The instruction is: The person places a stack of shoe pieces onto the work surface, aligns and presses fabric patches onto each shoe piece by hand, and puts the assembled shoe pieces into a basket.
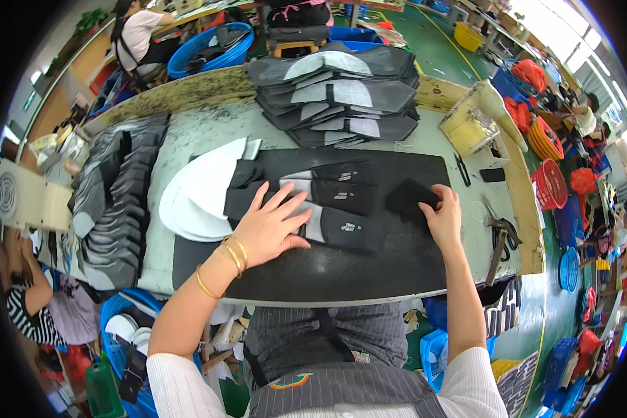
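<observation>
My left hand [272, 226] lies with spread fingers on flat black-and-grey fabric pieces [345, 226] bearing small white print. They rest in a row on a black work mat [313, 273]. To the right, my right hand [444, 217] pinches the edge of a dark, roughly square piece [409, 198] between thumb and fingers, low over the mat. White rounded pieces [191, 198] are stacked at the mat's left, partly overlapped by black fabric near my left fingers.
Stacked black-and-grey panels [334, 94] stand behind the mat; more overlapping panels [111, 209] line the left. At right lie small snips [462, 169], scissors [506, 237], a hammer [495, 254] and a yellowish block [470, 129]. A raised wooden edge [202, 87] borders the table.
</observation>
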Demonstrator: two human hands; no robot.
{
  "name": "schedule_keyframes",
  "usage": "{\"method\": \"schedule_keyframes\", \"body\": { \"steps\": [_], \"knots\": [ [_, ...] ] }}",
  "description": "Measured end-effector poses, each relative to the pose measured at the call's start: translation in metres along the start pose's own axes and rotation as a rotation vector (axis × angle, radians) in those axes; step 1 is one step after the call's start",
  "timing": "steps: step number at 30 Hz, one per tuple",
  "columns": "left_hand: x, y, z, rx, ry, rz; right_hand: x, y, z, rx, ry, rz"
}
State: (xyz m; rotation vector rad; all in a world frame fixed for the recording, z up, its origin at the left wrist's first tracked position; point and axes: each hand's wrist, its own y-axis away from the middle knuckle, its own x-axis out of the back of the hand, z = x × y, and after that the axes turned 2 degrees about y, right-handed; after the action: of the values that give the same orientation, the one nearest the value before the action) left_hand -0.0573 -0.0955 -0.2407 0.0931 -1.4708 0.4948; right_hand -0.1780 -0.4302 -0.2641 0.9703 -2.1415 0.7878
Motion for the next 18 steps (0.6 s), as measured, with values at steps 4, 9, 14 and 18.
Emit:
{"method": "schedule_keyframes", "body": {
  "steps": [4,9,14,18],
  "knots": [
    [-0.001,0.002,0.009,0.009,-0.120,0.044,0.004,-0.003,0.009,-0.075,-0.134,-0.110],
    [-0.011,0.004,0.001,-0.047,-0.065,0.304,0.017,0.006,0.008,-0.285,-0.996,-0.076],
    [0.015,-0.013,0.013,0.362,0.083,0.640,0.036,0.024,0.008,-0.171,-1.044,0.117],
    [0.020,0.029,0.073,-0.042,-0.192,0.575,0.065,0.059,-0.015,-0.016,-0.735,0.381]
  ]
}}
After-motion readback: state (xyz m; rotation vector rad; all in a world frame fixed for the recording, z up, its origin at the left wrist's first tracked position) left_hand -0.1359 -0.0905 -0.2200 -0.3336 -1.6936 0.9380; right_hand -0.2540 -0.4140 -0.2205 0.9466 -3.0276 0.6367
